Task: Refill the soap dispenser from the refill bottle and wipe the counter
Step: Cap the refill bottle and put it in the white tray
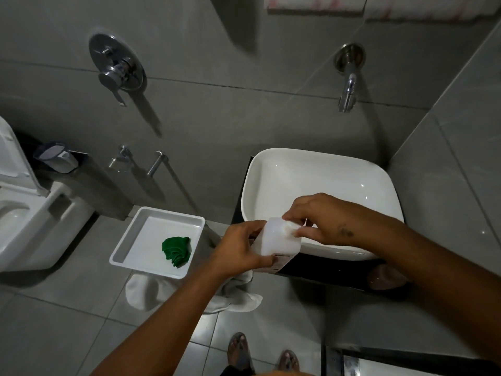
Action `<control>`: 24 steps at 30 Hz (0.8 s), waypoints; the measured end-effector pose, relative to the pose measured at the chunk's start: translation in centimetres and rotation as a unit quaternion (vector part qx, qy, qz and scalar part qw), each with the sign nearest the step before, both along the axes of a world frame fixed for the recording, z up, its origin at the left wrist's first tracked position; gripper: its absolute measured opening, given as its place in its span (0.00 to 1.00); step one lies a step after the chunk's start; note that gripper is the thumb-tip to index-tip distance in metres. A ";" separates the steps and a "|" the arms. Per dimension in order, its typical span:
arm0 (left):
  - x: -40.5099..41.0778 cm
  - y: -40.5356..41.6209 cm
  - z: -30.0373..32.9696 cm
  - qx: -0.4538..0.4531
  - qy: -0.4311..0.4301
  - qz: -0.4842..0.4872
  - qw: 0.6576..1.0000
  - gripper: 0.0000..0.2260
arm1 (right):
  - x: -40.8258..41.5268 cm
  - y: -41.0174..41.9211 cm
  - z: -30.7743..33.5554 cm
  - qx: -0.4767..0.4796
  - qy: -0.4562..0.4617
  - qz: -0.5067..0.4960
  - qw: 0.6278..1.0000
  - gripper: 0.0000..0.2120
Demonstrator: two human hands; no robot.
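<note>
Over the sink's front edge I hold the white bottle, left hand fingers wrapped around its body, right hand fingers pinching its top.

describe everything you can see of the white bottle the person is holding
The white bottle looks like translucent plastic, squarish in body with rounded shoulders, tilted with its top toward the sink. A label band shows near its lower edge. The left hand grips its body from the side; the right hand pinches its neck, hiding any cap. It is held over the sink's near rim and the dark counter.
</note>
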State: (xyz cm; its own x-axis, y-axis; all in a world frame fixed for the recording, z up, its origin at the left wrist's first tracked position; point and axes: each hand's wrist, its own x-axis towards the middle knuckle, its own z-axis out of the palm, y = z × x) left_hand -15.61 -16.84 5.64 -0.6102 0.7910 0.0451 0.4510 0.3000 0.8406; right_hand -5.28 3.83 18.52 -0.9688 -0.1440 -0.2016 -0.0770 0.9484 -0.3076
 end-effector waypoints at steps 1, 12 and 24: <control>0.0 0.1 0.0 0.006 0.000 0.011 1.000 0.32 | -0.2 -0.2 0.1 0.017 0.002 -0.020 1.000 0.15; -0.5 0.5 1.1 -0.005 0.020 0.031 0.999 0.33 | -0.5 0.8 0.0 0.036 0.024 -0.112 0.993 0.17; -0.5 1.0 1.5 0.004 -0.012 0.031 0.999 0.34 | -0.4 1.7 0.2 0.051 0.038 -0.097 0.993 0.24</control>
